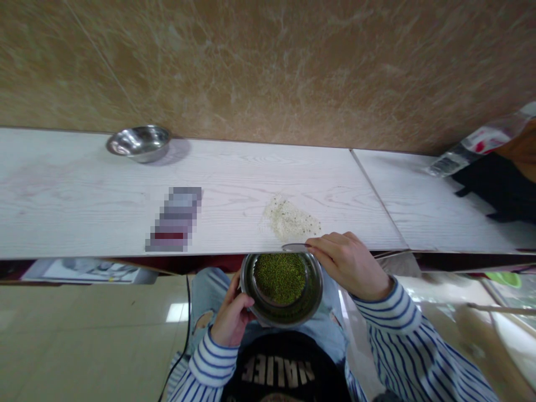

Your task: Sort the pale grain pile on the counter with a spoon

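My left hand grips the left rim of a stainless steel bowl, thumb inside. The bowl is at my lap, just below the table edge, with green mung beans in it. My right hand pinches a thin, curved metal utensil, which looks like a spoon seen edge-on. It lies at the table's front edge, above the bowl's far rim. Just beyond it, a small patch of pale rice-like grains with a few dark specks is spread on the white tabletop.
An empty steel bowl stands at the back left by the marbled wall. A pixelated rectangular item lies left of the grains. At the right are a clear plastic bottle and a black item. A seam crosses the tabletop.
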Available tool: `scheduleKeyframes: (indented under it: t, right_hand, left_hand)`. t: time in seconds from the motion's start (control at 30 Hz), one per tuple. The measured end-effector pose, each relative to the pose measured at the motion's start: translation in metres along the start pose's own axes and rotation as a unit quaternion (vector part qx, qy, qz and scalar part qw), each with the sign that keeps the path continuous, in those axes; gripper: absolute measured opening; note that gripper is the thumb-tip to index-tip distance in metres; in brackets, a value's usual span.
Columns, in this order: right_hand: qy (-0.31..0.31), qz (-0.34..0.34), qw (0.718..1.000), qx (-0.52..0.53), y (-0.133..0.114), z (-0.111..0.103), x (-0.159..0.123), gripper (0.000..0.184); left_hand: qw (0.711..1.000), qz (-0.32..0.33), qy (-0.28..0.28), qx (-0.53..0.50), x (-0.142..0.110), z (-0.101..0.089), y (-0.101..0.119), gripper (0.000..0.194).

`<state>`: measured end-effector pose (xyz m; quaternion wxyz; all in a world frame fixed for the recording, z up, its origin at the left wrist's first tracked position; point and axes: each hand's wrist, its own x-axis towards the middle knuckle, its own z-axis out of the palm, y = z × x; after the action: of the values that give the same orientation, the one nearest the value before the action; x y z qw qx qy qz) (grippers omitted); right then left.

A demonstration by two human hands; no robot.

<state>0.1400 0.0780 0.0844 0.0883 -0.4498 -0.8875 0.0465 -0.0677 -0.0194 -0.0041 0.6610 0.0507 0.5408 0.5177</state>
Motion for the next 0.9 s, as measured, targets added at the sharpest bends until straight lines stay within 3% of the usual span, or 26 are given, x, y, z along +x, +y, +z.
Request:
scheduleKeyframes:
  t: [0.13, 0.3, 0.5, 0.9]
  right_hand:
    - [-0.007, -0.008, 1.000, 0.009, 0.001, -0.001, -0.009, 0.023]
    - [0.012, 0.037, 0.999, -0.006, 0.004, -0.001, -0.010, 0.025]
    - [0.016, 0.009, 1.000, -0.025, -0.001, 0.003, 0.010, 0.023]
    - [0.034, 0.073, 0.995, -0.056, -0.001, 0.008, 0.039, 0.025]
  left_hand:
    - [1.000, 0.003, -0.011, -0.007, 0.003, -0.001, -0.002, 0.072]
    - [1.000, -0.012, -0.020, -0.004, 0.004, 0.002, -0.005, 0.074]
    - [1.000, -0.019, -0.014, -0.005, 0.004, 0.005, -0.005, 0.074]
    - [1.000, -0.018, 0.006, -0.007, 0.006, 0.003, -0.005, 0.075]
